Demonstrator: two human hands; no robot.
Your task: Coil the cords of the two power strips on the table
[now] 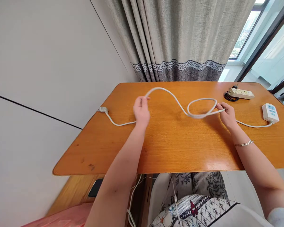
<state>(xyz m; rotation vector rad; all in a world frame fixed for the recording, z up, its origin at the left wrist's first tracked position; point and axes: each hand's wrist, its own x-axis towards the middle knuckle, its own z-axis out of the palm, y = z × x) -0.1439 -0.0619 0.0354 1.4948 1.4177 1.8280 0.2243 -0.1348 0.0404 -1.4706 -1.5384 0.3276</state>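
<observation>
**Inspector:** While the left hand (141, 110) pinches the white cord (170, 94) at the top of a raised arc, fingers closed on it, the right hand (226, 115) grips the same cord just beside a flat loop (201, 107) lying on the worktop (170, 145). Step in hand, by my judgement: coiling the cord, one loop formed.

**Assistant:** And where does the cord run?

**Inspector:** From a white plug (103, 110) near the left edge, through both hands, to a white switch box (270, 113) at the right. It lies mid-worktop, partly lifted.

**Assistant:** What does the next move call for?

**Inspector:** Likely bringing the left-hand slack across to lay a second turn on the loop, with the right hand pinning the crossing so that it does not spring open.

**Assistant:** Obstructions?

**Inspector:** A beige power strip (241, 93) with a coiled black lead (230, 96) sits at the far right, apart from the loop. The switch box may drag. A curtain (177, 37) hangs behind, clear of the work.
</observation>
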